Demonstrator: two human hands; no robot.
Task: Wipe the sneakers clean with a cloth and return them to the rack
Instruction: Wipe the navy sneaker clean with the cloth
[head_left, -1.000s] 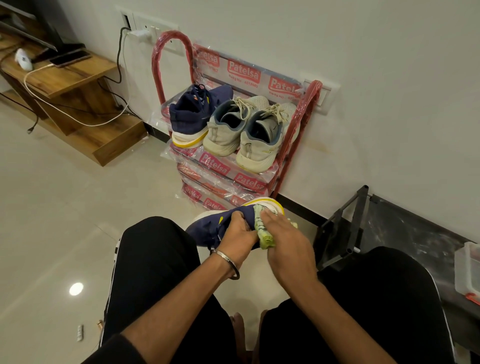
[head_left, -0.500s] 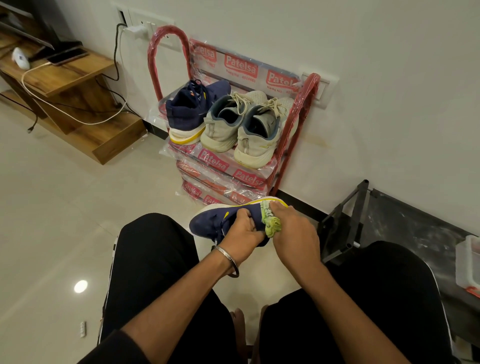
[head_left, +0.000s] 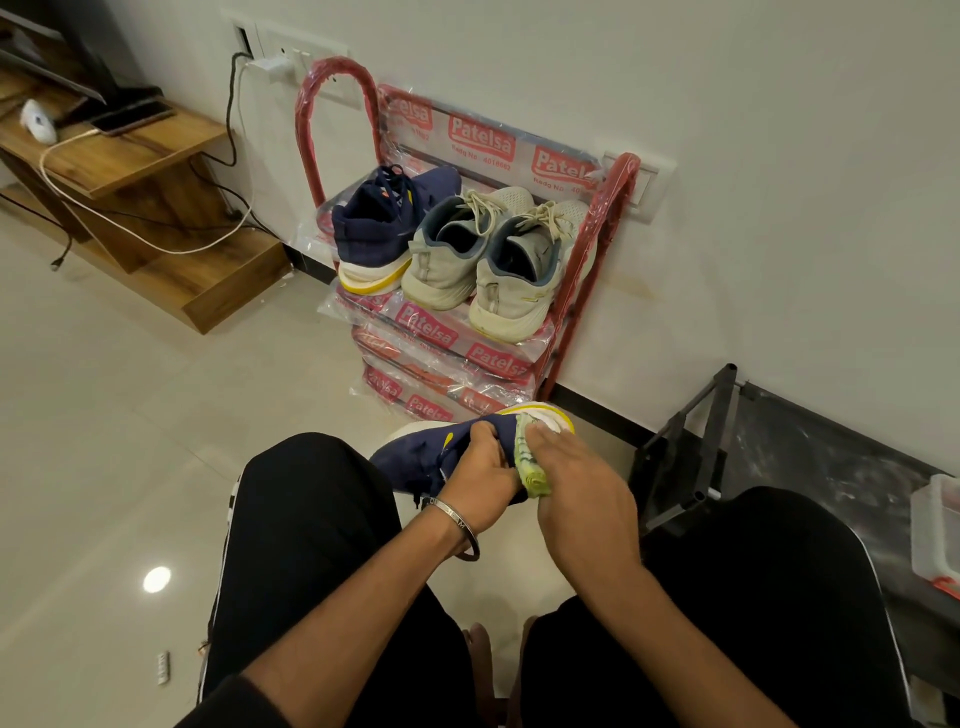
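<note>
I sit with a navy sneaker (head_left: 415, 460) with a white and yellow sole held above my knees. My left hand (head_left: 480, 478) grips its upper near the collar. My right hand (head_left: 576, 488) holds a crumpled green cloth (head_left: 530, 467) against the heel end of the sneaker. Ahead stands the red shoe rack (head_left: 597, 270), still in printed plastic wrap. On its top shelf sit the matching navy sneaker (head_left: 384, 228) and a pair of pale grey sneakers (head_left: 483, 260), heels toward me.
A wooden TV unit (head_left: 135, 171) with a phone, cables and a charger stands at the left. A black metal frame (head_left: 691, 457) and a dark dusty surface with a clear plastic box (head_left: 935, 535) are at the right. Glossy floor tiles spread to the left.
The cloth in my right hand has shifted along the heel of the held sneaker, up and then back down. My left hand keeps its grip. The view has moved slightly.
</note>
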